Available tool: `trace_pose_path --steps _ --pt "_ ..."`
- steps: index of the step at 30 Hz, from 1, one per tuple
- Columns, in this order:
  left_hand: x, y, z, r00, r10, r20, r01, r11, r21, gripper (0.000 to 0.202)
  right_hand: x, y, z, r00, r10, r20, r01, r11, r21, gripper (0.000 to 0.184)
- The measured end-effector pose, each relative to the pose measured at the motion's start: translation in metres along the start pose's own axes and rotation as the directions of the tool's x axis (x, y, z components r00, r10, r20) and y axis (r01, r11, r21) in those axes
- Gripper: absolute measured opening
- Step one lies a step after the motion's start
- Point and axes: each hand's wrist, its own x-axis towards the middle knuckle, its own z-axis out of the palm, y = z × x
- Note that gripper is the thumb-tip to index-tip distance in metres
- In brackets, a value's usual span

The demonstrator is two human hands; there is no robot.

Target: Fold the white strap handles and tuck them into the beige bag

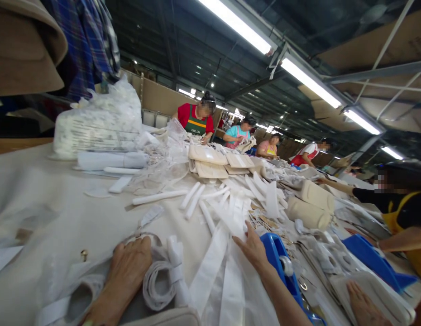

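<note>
My left hand lies palm down on the table, its fingers curled over white fabric loops and pressing beside a coiled white strap. My right hand reaches forward with its fingers stretched flat onto long white fabric strips, its fingertips touching one strip's end. The strips fan out across the grey table in front of both hands.
A blue plastic tray sits right beside my right wrist; another blue tray lies farther right. Another person's hand rests on pale fabric at the lower right. Beige rolls, stacked beige pieces, a bagged white bundle and several workers line the table.
</note>
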Motion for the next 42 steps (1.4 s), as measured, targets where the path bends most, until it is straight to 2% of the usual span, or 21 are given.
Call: trace_pose_path --steps 3,6,8,11,13,15,20,23,27,33,35,37,39,42 --pt "0.001 -0.001 0.002 1.000 0.007 -0.015 -0.006 1.000 0.006 0.036 -0.004 -0.001 -0.006 0.990 0.094 -0.109 -0.101 0.993 -0.067 0.072" --pt "0.002 -0.003 0.005 1.000 0.009 -0.027 -0.009 1.000 -0.012 0.034 -0.012 -0.016 -0.007 0.987 0.035 -0.156 -0.057 0.989 -0.138 0.055" --pt "0.003 -0.004 0.008 0.999 0.005 -0.034 -0.006 1.000 -0.021 0.035 -0.019 -0.031 -0.002 0.990 -0.066 -0.125 0.047 0.988 -0.150 0.037" --pt "0.004 -0.004 0.011 0.999 -0.005 -0.040 0.004 1.000 -0.014 0.035 -0.029 -0.051 0.010 0.984 -0.174 -0.043 0.168 0.979 -0.113 0.028" --pt "0.005 -0.004 0.012 0.999 -0.008 -0.051 0.008 1.000 -0.010 0.033 -0.034 -0.060 0.018 0.985 -0.174 -0.018 0.172 0.981 -0.090 0.026" --pt "0.005 -0.004 0.013 0.998 -0.010 -0.059 0.009 1.000 -0.012 0.032 -0.036 -0.063 0.024 0.992 -0.121 -0.023 0.119 0.990 -0.075 0.028" --pt "0.006 -0.004 0.013 0.999 -0.012 -0.051 0.011 1.000 -0.016 0.037 -0.031 -0.048 0.027 1.000 0.023 -0.015 -0.023 1.000 0.001 0.033" --pt "0.005 -0.003 0.011 0.999 -0.013 -0.035 0.012 1.000 -0.018 0.038 -0.026 -0.032 0.022 0.998 0.047 0.032 -0.050 0.992 0.115 0.029" --pt "0.005 -0.003 0.009 1.000 -0.016 -0.022 0.015 0.999 -0.034 0.035 -0.021 -0.018 0.013 0.997 0.052 0.063 -0.069 0.946 0.315 0.034" --pt "0.004 -0.003 0.008 1.000 -0.008 -0.016 0.008 1.000 -0.022 0.037 -0.013 -0.022 0.017 0.995 0.091 0.043 -0.100 0.867 0.488 0.021" --pt "0.004 -0.003 0.008 1.000 -0.012 -0.008 0.012 1.000 -0.021 0.036 -0.012 -0.025 0.021 0.992 0.121 0.023 -0.112 0.808 0.579 0.020" --pt "0.004 -0.003 0.008 1.000 -0.025 0.002 0.025 1.000 -0.011 0.036 -0.011 -0.026 0.020 0.989 0.150 0.015 -0.117 0.701 0.703 0.017" --pt "0.005 -0.002 0.008 0.999 -0.040 0.005 0.040 0.999 0.001 0.037 -0.009 -0.023 0.015 0.985 0.167 0.034 -0.120 0.539 0.834 0.021" --pt "0.006 -0.001 0.008 0.999 -0.038 0.008 0.038 0.999 -0.006 0.037 -0.003 -0.017 -0.005 0.982 0.167 0.085 -0.125 0.242 0.962 0.028"
